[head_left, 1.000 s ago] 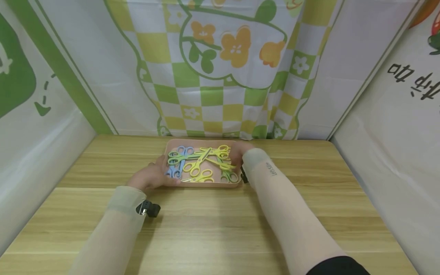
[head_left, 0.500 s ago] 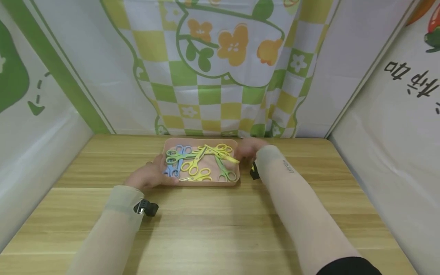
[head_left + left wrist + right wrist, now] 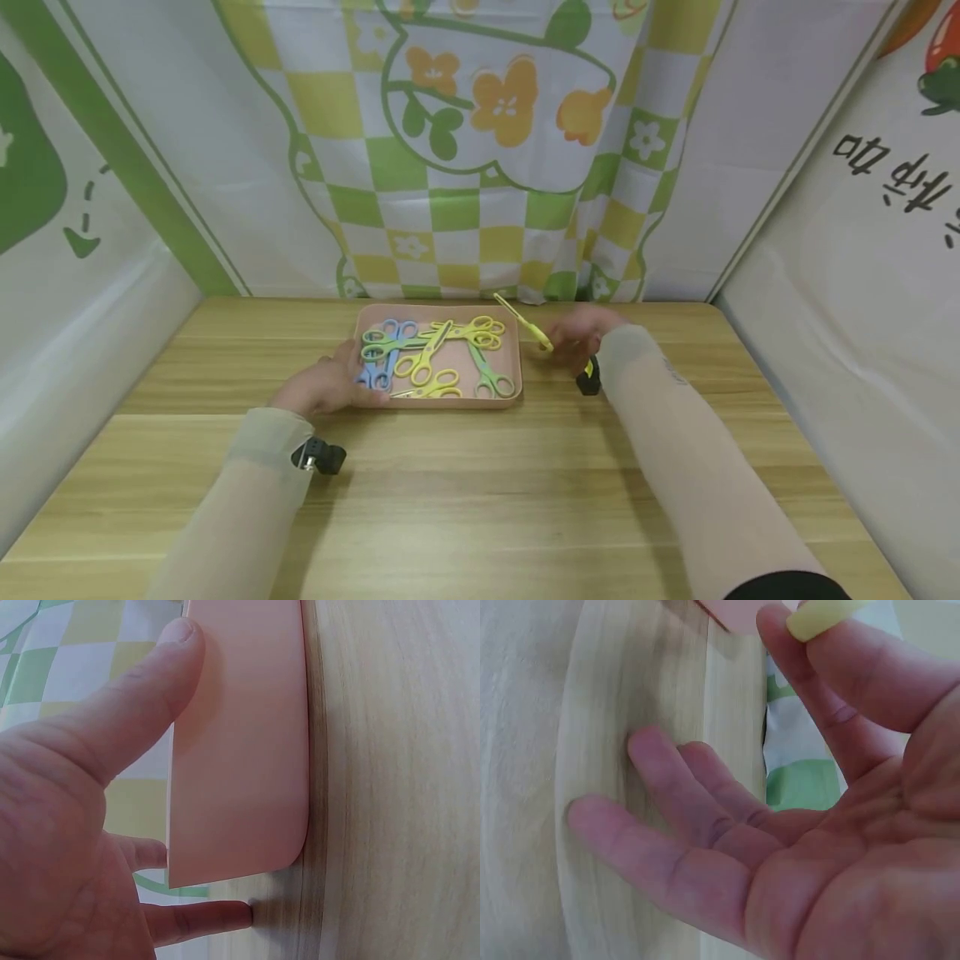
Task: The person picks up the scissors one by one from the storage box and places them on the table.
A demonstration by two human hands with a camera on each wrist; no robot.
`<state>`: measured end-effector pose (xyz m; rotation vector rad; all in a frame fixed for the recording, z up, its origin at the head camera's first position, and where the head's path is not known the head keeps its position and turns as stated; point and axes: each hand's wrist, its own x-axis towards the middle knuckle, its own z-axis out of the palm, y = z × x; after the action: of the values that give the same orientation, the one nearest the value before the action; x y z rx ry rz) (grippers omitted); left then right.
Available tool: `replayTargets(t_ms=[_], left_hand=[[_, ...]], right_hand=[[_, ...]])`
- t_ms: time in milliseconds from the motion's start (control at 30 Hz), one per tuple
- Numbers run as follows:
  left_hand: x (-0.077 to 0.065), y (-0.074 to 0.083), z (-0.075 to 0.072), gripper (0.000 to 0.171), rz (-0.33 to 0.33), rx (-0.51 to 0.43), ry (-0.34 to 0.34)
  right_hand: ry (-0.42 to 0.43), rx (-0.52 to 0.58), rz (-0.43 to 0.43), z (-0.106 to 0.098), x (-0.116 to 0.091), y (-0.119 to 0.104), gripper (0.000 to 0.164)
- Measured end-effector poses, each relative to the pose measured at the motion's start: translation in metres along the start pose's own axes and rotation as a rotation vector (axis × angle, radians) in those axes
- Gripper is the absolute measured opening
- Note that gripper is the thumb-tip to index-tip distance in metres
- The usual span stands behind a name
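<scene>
My left hand (image 3: 324, 383) rests at the front left corner of a pink tray (image 3: 480, 402). In the left wrist view its thumb lies along the tray's outer wall (image 3: 244, 750), and its straight fingers extend past the end, one near the tabletop. My right hand (image 3: 581, 333), just right of the tray, pinches yellow scissors (image 3: 534, 331) by the handle between thumb and index finger, blades slanting up over the tray's back right corner. In the right wrist view only a yellow handle piece (image 3: 826, 616) shows; the other fingers are spread apart from it.
Inside the tray lie several scissors: yellow scissors (image 3: 425, 358), green scissors (image 3: 489, 372) at the right, and blue scissors (image 3: 392, 360) at the left. Behind the wooden table (image 3: 450, 500) hangs a checked cloth (image 3: 480, 208). White walls stand on both sides.
My right hand has moved right, out of the tray, lifting the yellow scissors over its right rim. The left hand and the tray stay about where they were.
</scene>
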<state>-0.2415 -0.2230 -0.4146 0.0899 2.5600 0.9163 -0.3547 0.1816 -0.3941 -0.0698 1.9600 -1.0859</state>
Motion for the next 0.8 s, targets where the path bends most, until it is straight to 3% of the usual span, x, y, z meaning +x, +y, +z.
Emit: replayTargets(t_ms=[200, 400, 800], left_hand=[[0.002, -0.004, 0.000, 0.137, 0.020, -0.004, 0.006], [0.000, -0.003, -0.001, 0.137, 0.014, -0.010, 0.011], [0.002, -0.004, 0.000, 0.139, 0.001, 0.032, 0.003]], right_hand=[[0.102, 0.067, -0.004, -0.003, -0.010, 0.015, 0.036], [0.128, 0.100, -0.018, -0.011, -0.022, 0.035, 0.041], [0.223, 0.160, 0.007, -0.037, -0.052, 0.074, 0.029]])
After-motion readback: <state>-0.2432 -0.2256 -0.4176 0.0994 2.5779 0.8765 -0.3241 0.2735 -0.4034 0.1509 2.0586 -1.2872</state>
